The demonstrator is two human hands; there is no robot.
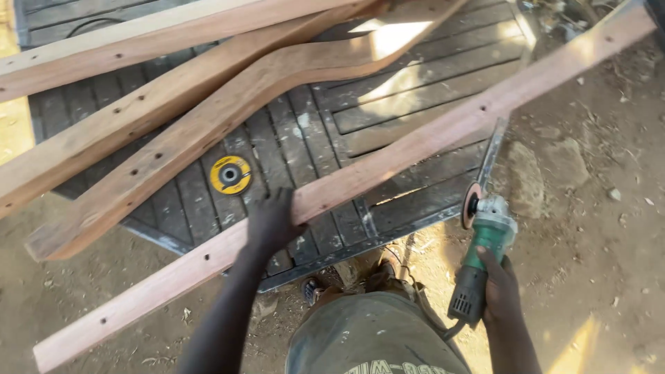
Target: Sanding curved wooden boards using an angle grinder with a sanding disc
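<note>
Smooth reddish wooden plank point(388, 166), glossy green plastic grinder point(485, 249), dusty matt slatted panel point(415, 76).

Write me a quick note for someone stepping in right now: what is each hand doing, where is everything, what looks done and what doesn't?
Left hand: pressed flat on the long wooden plank, which lies diagonally across a dark slatted panel.
Right hand: closed around the body of the green angle grinder; its disc sits off the plank's near edge, not touching.
A spare yellow disc lies on the panel; two curved wooden pieces rest beyond it.
Done: the plank already has holes along it. Whether any sanding has started cannot be told.
</note>
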